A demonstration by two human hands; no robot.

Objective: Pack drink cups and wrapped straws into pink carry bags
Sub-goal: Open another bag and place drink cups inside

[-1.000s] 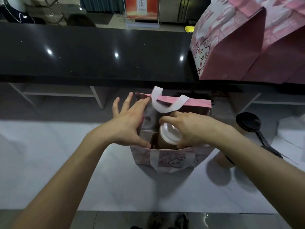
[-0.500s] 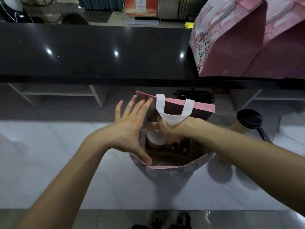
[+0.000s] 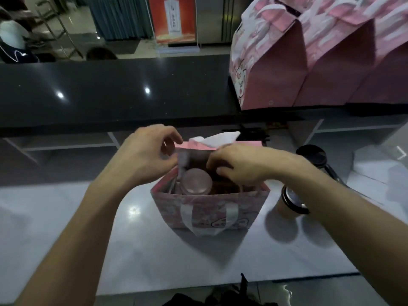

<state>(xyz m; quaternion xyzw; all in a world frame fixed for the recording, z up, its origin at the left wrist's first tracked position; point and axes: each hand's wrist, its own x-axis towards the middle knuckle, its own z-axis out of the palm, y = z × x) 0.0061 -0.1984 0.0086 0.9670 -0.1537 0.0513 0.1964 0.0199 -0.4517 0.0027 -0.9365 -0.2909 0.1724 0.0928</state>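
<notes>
On the white counter (image 3: 110, 239), open pink bag (image 3: 209, 208) holding a lidded cup (image 3: 196, 181), left hand (image 3: 145, 155) and right hand (image 3: 240, 164) grip pinching its far rim

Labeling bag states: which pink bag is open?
The pink bag on the white worktop between both hands, cup visible inside. The bags on the black counter are folded shut on top.

Both hands (image 3: 150, 155) (image 3: 240, 165) forward, fingers curled.
</notes>
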